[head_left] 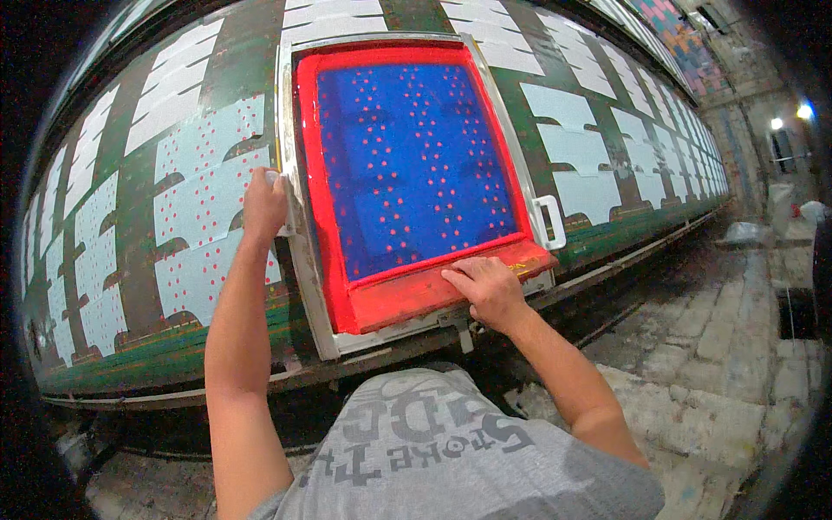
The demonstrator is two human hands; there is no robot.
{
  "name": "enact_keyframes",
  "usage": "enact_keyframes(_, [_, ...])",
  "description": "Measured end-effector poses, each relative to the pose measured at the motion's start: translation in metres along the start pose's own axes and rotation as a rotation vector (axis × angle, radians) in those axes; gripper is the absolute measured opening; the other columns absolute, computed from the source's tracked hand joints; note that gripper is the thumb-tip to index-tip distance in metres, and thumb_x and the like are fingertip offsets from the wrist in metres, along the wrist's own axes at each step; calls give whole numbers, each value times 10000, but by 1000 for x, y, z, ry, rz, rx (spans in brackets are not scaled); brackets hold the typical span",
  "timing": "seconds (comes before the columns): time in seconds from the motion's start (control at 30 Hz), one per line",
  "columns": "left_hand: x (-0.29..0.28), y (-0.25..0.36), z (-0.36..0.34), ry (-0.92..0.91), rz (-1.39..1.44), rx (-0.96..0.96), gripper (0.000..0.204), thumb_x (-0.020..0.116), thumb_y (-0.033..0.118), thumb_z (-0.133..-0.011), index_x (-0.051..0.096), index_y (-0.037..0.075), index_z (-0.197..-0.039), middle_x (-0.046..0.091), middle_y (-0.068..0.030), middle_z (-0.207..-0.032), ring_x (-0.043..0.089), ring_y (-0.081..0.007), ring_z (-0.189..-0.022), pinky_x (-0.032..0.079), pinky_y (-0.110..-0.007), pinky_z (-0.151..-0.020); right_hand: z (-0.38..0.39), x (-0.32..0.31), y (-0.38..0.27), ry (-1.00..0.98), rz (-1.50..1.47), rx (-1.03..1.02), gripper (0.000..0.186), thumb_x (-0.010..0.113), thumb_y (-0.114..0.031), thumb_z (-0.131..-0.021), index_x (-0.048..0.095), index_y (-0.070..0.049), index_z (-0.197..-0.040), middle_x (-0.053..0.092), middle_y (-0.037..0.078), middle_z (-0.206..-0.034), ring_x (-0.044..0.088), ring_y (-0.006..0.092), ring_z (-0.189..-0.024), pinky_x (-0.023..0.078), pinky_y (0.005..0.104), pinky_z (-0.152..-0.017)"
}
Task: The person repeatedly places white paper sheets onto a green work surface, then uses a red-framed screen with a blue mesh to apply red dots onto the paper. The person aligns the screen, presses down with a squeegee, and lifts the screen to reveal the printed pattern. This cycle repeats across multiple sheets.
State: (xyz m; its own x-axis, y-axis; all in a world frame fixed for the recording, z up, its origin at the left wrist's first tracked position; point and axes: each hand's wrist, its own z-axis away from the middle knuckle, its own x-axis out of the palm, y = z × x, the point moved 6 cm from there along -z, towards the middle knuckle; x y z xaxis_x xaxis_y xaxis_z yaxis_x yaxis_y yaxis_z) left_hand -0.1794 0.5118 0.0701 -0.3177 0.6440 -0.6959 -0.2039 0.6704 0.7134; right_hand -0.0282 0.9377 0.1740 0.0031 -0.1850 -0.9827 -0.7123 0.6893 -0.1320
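Observation:
A screen-printing frame (pixel 287 104) lies on the long green table, with a blue mesh (pixel 407 165) dotted in red and red ink round its inner border. My left hand (pixel 266 201) is closed on the handle at the frame’s left side. My right hand (pixel 490 290) grips a red squeegee (pixel 394 303) lying along the frame’s near end, thumb angled left along it. A white handle (pixel 549 221) sticks out from the right side. Pale cut panels printed with red dots (pixel 195 208) lie left of the frame.
Unprinted white panels (pixel 572 165) continue along the green table (pixel 121 143) to the right and behind. A rail (pixel 607 260) runs along the near edge. A concrete floor (pixel 711 329) is at the right, with pale objects and lamps (pixel 804 110) farther off.

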Motion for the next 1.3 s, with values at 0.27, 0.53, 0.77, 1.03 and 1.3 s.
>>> enact_keyframes(0.27, [-2, -1, 4, 4, 50, -3, 260, 683, 205, -1045, 632, 22, -1223, 749, -294, -1077, 742, -488, -1023, 570, -546, -887, -143, 15, 90, 62, 60, -56, 357, 675, -87, -854, 773, -147, -1192, 762, 128, -1132, 743, 335, -1052, 569, 480, -878])
enact_keyframes(0.53, [-5, 5, 8, -46, 93, -134, 227, 667, 160, -1055, 634, 17, -1228, 750, -280, -1080, 753, -456, -1011, 578, -513, -874, -328, 39, 209, 11, 159, -36, 379, 692, -71, -851, 781, -178, -1204, 766, 132, -1108, 764, 356, -1044, 620, 518, -904])
enact_keyframes(0.77, [-5, 6, 9, -49, 59, -177, 251, 670, 193, -1054, 634, 32, -1243, 756, -263, -1057, 759, -438, -984, 583, -502, -859, -444, 38, 268, -138, 144, 23, 439, 654, -63, -867, 777, -195, -1268, 784, 149, -1225, 747, 376, -1168, 607, 548, -977])
enact_keyframes(1.03, [-7, 10, 11, -53, 10, -213, 263, 673, 208, -1056, 639, 34, -1251, 757, -268, -1040, 761, -435, -959, 590, -499, -847, -473, 40, 290, -80, 157, -10, 494, 625, -67, -874, 788, -234, -1310, 796, 187, -1186, 748, 395, -1158, 594, 553, -1003])
enact_keyframes(1.3, [-6, 6, 9, -48, 49, -175, 264, 668, 207, -1065, 644, 27, -1257, 756, -250, -1037, 760, -407, -938, 589, -480, -835, -462, 35, 290, -175, 80, -103, 473, 590, -41, -828, 795, -164, -1236, 787, 238, -1150, 742, 428, -1129, 588, 562, -977])
